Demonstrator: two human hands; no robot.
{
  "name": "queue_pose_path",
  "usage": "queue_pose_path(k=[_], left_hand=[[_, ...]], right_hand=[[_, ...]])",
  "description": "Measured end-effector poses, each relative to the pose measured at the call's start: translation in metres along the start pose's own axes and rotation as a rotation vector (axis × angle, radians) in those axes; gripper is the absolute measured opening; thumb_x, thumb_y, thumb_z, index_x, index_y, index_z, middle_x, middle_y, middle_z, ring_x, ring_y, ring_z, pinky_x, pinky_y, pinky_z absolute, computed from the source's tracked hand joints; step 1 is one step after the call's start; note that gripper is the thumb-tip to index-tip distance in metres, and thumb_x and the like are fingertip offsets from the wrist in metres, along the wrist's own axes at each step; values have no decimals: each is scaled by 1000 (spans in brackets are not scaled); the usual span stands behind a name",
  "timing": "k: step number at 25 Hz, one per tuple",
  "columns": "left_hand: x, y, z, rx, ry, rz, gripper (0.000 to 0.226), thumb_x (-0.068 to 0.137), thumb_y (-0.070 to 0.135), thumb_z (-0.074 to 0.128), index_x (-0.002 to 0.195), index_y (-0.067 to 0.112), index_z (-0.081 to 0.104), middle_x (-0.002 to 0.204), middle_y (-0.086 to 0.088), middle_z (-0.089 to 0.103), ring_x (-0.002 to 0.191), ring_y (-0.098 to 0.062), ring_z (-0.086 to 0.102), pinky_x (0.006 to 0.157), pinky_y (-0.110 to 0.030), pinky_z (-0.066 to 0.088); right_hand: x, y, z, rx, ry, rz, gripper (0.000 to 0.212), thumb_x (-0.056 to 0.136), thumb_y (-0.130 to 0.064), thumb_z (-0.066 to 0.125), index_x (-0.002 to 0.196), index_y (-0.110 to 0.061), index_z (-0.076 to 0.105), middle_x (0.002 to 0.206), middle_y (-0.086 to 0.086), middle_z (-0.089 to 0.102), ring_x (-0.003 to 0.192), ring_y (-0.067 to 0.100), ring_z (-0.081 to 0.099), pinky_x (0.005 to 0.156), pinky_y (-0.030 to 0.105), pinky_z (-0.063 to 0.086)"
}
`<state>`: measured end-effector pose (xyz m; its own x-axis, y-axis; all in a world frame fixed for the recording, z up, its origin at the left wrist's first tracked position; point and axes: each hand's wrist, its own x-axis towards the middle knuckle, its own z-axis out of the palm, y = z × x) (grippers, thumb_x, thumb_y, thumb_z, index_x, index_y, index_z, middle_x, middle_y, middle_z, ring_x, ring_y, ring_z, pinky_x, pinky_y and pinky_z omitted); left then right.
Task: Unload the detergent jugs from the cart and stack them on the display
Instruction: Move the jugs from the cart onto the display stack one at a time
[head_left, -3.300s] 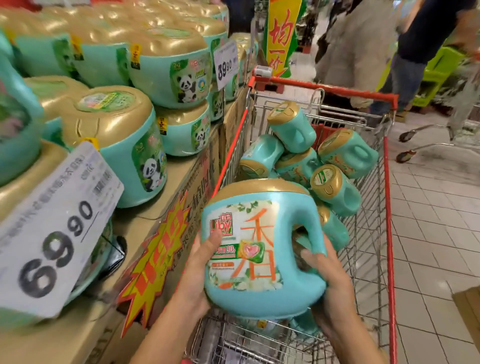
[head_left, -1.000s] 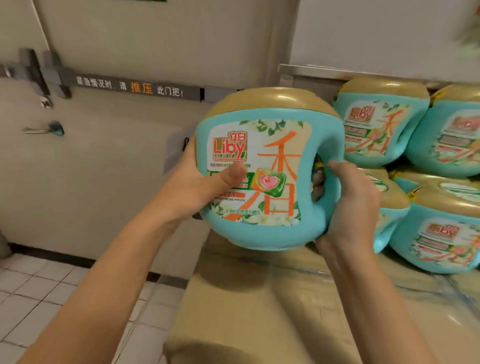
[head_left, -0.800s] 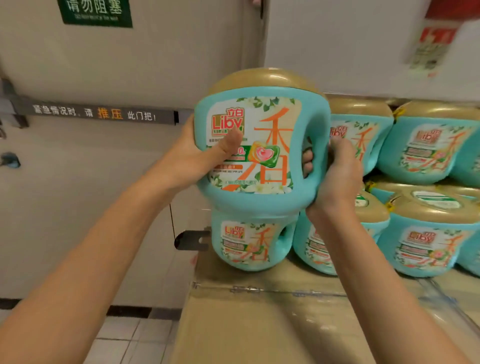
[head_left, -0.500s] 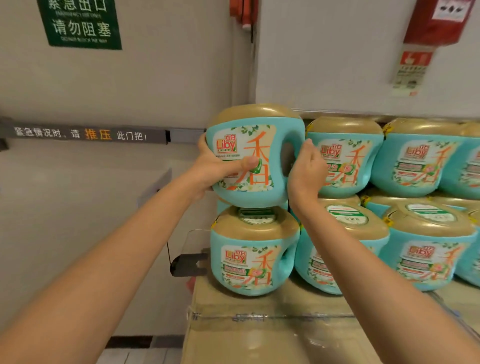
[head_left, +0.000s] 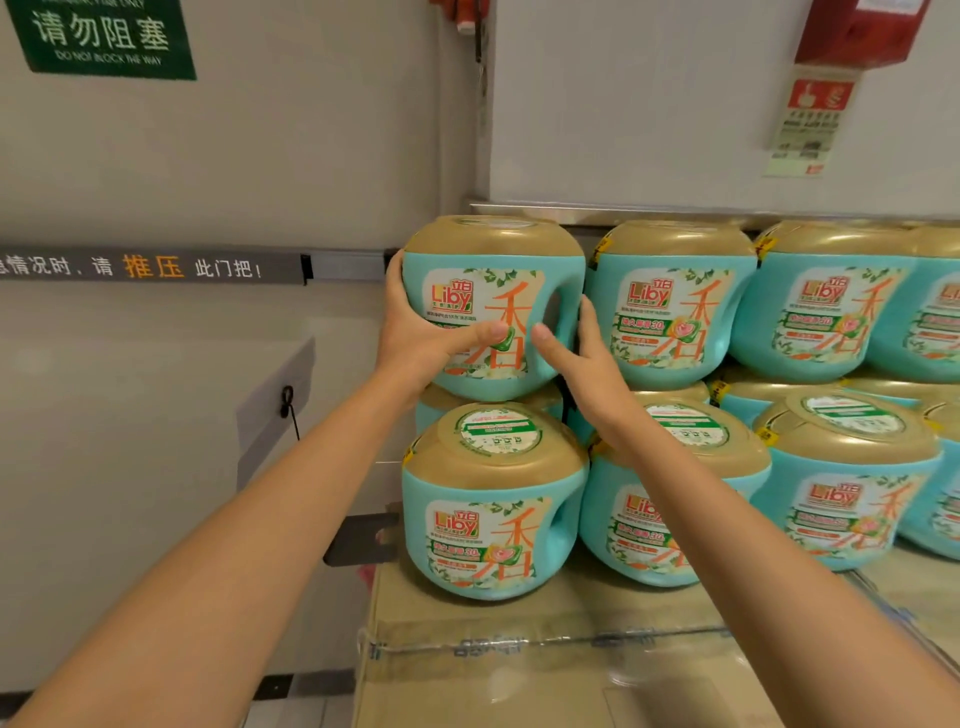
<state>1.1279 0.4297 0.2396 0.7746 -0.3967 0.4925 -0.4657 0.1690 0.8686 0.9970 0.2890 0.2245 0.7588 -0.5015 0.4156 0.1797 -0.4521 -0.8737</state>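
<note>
A teal detergent jug (head_left: 470, 283) with a gold lid and a Liby label sits at the top left corner of the stack, upright, above a matching jug (head_left: 491, 501) in the front row. My left hand (head_left: 415, 338) grips its left side, thumb across the label. My right hand (head_left: 579, 358) holds its right handle side, thumb on the front and fingers slipped between it and the neighbouring jug (head_left: 667, 306). The cart is out of view.
Several more jugs fill two tiers to the right. They rest on a cardboard display base (head_left: 519, 670) with a clear plastic front lip. Left of it is a grey emergency door with a push bar (head_left: 156, 267); tiled floor lies below.
The jug has gone from in front of my chest up onto the top tier at the stack's left end. My right hand has shifted from the handle to the jug's right side.
</note>
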Motion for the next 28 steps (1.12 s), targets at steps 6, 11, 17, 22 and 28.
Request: queue_pose_path(k=[6,11,17,22,28], left_hand=[[11,-9,0,-22,-89,-26,132,48,40,95,151,36,12,139,2,52,125,-16,53,101,-47,49],[-14,-38,0,-7,-24,-34,106,71,40,80,153,38,12,121,32,47,105,13,51,90,-24,53],[-19,-44,1,-9,24,-79,95,77,34,79,152,34,20,121,28,46,97,22,48,73,-7,49],[-22,-44,-1,75,8,-14,96,78,22,80,153,27,19,135,18,40,119,6,42,93,-18,44],[-26,-33,0,297,57,-72,99,74,41,80,150,30,18,148,1,44,127,-23,52,100,-48,48]], right_hand=[[8,14,3,-200,93,-8,100,75,-40,80,152,-27,17,145,-6,48,126,14,50,104,36,45],[6,24,14,-170,137,-4,98,81,-36,75,154,-21,12,150,-3,40,132,15,43,100,22,34],[9,24,15,-233,183,15,93,83,-33,73,154,-15,15,153,3,38,137,19,39,97,17,26],[6,23,17,-308,266,36,80,85,-34,71,149,-10,31,143,8,50,130,21,47,94,16,31],[6,12,18,-442,221,106,66,88,-39,66,143,-14,38,138,6,55,127,27,50,93,36,42]])
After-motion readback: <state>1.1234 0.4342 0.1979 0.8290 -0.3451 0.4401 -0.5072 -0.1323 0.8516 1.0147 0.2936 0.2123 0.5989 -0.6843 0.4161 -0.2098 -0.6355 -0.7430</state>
